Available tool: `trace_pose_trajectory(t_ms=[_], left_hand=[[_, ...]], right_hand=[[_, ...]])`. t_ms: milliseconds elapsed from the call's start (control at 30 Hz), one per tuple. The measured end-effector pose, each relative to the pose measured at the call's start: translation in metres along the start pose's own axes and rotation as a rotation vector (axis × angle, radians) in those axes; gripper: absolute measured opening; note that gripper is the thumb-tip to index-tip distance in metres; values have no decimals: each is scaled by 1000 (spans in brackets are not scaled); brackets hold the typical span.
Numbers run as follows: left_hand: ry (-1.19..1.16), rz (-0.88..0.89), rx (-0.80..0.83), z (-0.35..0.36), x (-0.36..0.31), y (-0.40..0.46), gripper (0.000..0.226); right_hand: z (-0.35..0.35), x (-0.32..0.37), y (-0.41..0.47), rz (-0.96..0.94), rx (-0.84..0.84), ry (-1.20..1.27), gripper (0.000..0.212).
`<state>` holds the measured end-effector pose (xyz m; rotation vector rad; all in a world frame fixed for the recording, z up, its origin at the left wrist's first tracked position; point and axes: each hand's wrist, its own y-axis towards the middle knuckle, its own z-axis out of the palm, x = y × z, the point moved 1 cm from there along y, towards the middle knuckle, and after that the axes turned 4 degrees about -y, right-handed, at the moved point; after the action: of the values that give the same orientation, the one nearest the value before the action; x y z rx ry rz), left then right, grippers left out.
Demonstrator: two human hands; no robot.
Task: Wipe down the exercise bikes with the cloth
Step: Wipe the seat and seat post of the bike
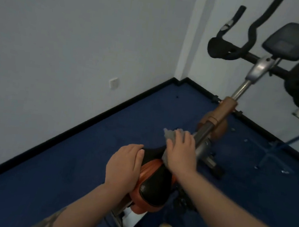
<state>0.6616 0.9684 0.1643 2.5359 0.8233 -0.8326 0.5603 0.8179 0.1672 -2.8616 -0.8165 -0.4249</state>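
Observation:
An exercise bike [225, 110] with an orange frame stands in front of me, its black handlebars and grey console [288, 40] at the upper right. Its black and orange saddle [153, 183] is just below me. My left hand [123, 168] rests on the saddle's left side, fingers curved over its edge. My right hand [181, 150] lies flat over a grey cloth [171, 134], pressing it on the nose of the saddle. The cloth sticks out past the fingertips.
Blue carpet [64, 169] covers the floor up to a black skirting board and white walls that meet in a corner. A wall socket [114, 83] sits low on the left wall. A blue metal frame [279, 146] stands at the right. My knees show at the bottom.

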Motion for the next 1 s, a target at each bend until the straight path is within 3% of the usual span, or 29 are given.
trace_pose_trajectory(t_ms=[67,167,333,467,533,733,867,1000], left_hand=[[-67,-6,54,-3,8,9,35],[-223,-27,120,-4,17,20,22],[-252,-27,133,0,21,20,28],[-261,-25,142,-1,22,19,30],[-259,-27,128,1,22,19,29],[-238,-15,138,1,22,21,33],[-243,13,138,2,24,21,34],[-225,27,134,3,25,22,35]], right_hand=[[15,24,-54,1,-74,49,72],[24,38,-90,26,17,109,89],[11,50,-53,316,51,198,69],[27,61,-110,190,-44,89,77],[28,55,-128,158,-6,116,80],[8,52,-89,420,-37,378,72],[19,64,-140,336,-69,374,80],[15,49,-105,417,-24,420,72]])
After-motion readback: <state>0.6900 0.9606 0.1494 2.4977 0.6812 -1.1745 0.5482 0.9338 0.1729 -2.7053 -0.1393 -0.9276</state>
